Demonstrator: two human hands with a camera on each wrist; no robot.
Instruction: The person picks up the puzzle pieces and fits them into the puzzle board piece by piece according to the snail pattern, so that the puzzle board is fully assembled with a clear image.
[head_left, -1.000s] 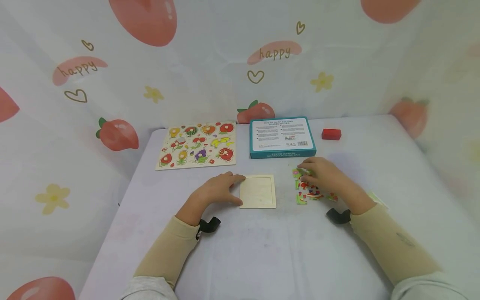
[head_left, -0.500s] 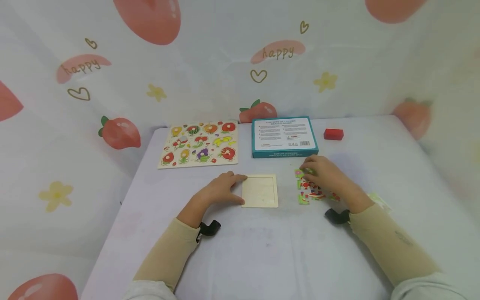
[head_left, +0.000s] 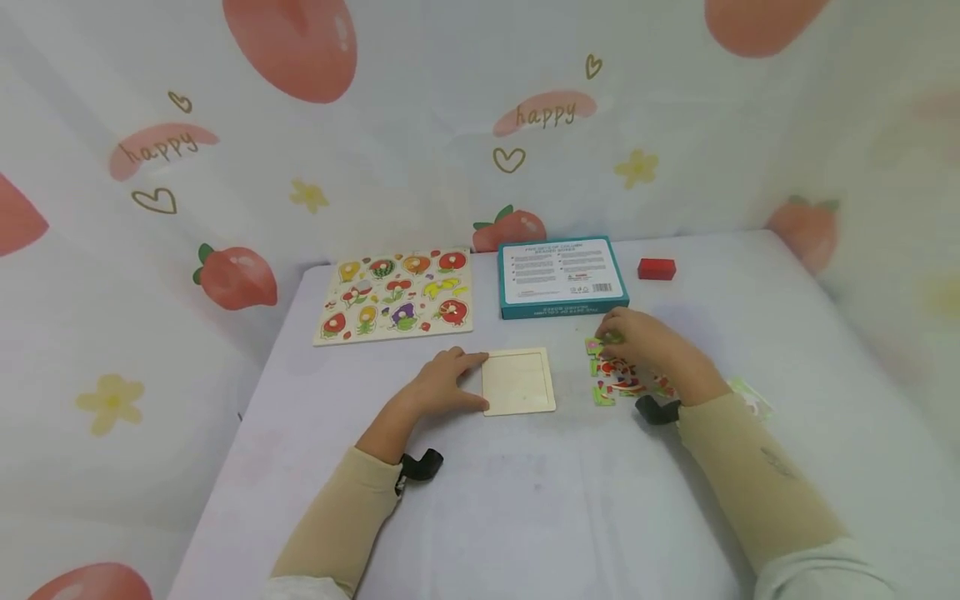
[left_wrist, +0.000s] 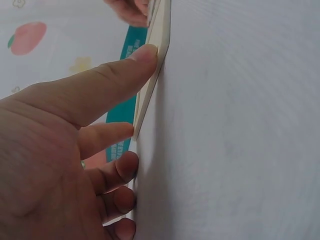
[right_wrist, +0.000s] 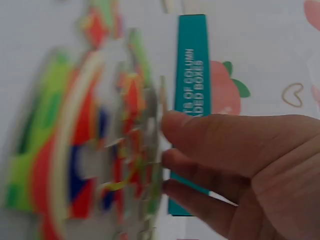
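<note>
While left hand (head_left: 438, 383) touches pale square wooden tray (head_left: 517, 382), right hand (head_left: 643, 337) is at multicoloured jigsaw pieces (head_left: 611, 368).
Left spread wide; right narrow, can't tell if pinching.

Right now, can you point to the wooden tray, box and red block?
Wooden tray (head_left: 514, 382), head view: bare middle of its floor.
Box (head_left: 564, 275), head view: middle of its white label.
Red block (head_left: 656, 270), head view: near its middle.

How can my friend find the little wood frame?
On the white table, find the teal box at the back. The frame lies nearer the person, in front of the box and a bit left, with the left hand touching its left edge. It's the plain, pale square with no picture, unlike the colourful fruit board and puzzle pieces.
</note>
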